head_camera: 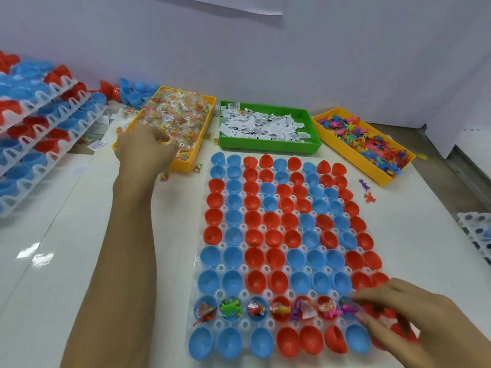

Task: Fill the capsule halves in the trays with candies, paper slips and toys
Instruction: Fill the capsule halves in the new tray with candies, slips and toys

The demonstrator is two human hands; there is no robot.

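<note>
A white tray (220, 292) in front of me holds many red and blue capsule halves (255, 235). In the second row from the near edge, several filled halves (230, 309) contain toys, candy and slips; the others look empty. My left hand (143, 150) reaches into the yellow candy bin (186, 163), its fingers curled into the wrapped candies (180, 112). My right hand (398, 317) hovers over the tray's near right corner with fingers stretched out, the tips by a pink toy (348, 308). The green bin (268, 147) holds paper slips. Another yellow bin (353, 160) holds small coloured toys.
Stacked trays of red and blue halves (39, 123) stand at the left. Loose halves (132, 94) lie by the back wall. An empty white tray (478, 229) shows at the right edge. Stray toys (368, 192) and candies (164, 176) lie on the white table.
</note>
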